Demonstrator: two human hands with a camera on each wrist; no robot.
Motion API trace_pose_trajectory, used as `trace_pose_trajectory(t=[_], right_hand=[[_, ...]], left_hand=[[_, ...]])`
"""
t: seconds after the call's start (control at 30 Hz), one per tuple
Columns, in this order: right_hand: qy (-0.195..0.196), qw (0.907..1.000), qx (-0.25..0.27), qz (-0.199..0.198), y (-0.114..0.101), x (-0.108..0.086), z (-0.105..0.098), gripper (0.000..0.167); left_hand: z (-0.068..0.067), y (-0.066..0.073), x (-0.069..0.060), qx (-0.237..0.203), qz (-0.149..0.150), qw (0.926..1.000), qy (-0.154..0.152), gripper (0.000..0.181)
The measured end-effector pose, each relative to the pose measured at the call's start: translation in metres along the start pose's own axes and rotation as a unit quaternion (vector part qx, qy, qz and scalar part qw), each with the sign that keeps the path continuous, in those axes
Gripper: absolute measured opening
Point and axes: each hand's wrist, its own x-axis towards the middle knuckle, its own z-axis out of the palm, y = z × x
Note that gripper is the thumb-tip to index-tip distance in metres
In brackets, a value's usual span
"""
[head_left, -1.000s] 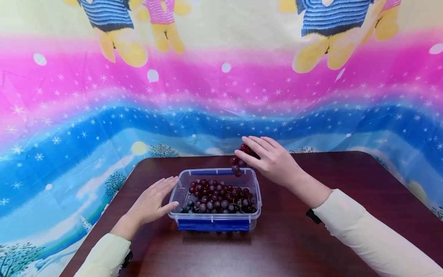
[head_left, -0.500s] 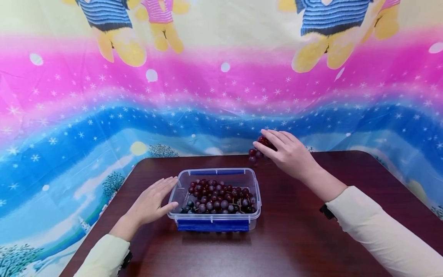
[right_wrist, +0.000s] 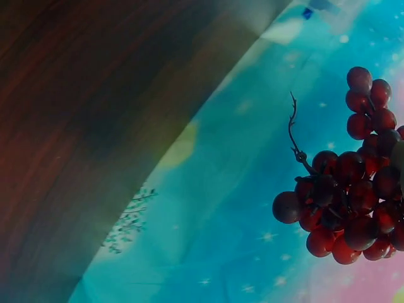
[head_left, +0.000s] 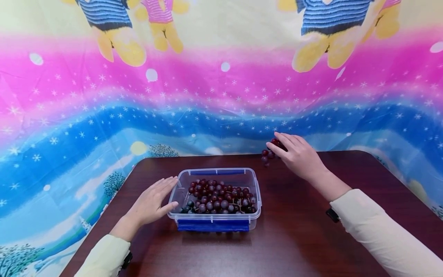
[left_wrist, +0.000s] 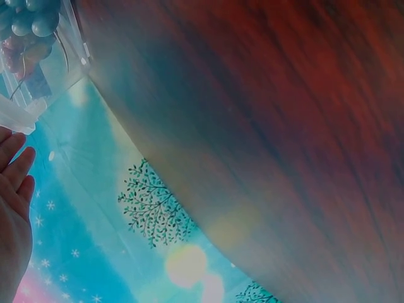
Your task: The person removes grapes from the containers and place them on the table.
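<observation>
Head: right hand (head_left: pixel 300 157) grips grape bunch (head_left: pixel 270 154) near the worktop (head_left: pixel 294 238)'s far edge, right of clear box (head_left: pixel 221 216) holding more grapes (head_left: pixel 218 198); left hand (head_left: pixel 150 202) at box's left side, fingers (head_left: pixel 163 187) straight. Left wrist: fingers by box, contact unclear. Right wrist: bunch, bare stem (right_wrist: pixel 300 155) showing.

The bare left hand (head_left: pixel 152 202) extends from a cream fabric sleeve (head_left: pixel 105 256) at near left, fingers (head_left: pixel 163 186) straight and thumb (head_left: pixel 169 207) apart. The bare right hand (head_left: pixel 299 157) is raised farther off at right, its fingers (head_left: pixel 289 140) bent in a grip.
</observation>
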Motion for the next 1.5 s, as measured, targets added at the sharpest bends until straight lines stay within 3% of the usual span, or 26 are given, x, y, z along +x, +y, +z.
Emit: trace_pose_trajectory(t=[0.47, 0.97, 1.3, 1.5], right_hand=[[-0.025, 0.9993, -0.015, 0.025, 0.011, -0.023, 0.021, 0.055], [-0.087, 0.9959, -0.015, 0.021, 0.010, -0.040, 0.041, 0.057], [-0.125, 0.9918, 0.006, 0.027, 0.008, -0.049, 0.055, 0.051], [-0.173, 0.9830, 0.020, 0.059, 0.008, -0.055, 0.060, 0.052]], left_hand=[[0.000, -0.001, 0.001, 0.002, 0.010, 0.9999, 0.012, 0.071], [0.000, 0.001, 0.000, 0.007, 0.005, 0.9999, 0.009, 0.070], [0.000, 0.001, -0.001, 0.009, 0.010, 0.9998, 0.013, 0.070], [0.002, -0.001, 0.000, 0.008, 0.017, 0.9996, 0.019, 0.069]])
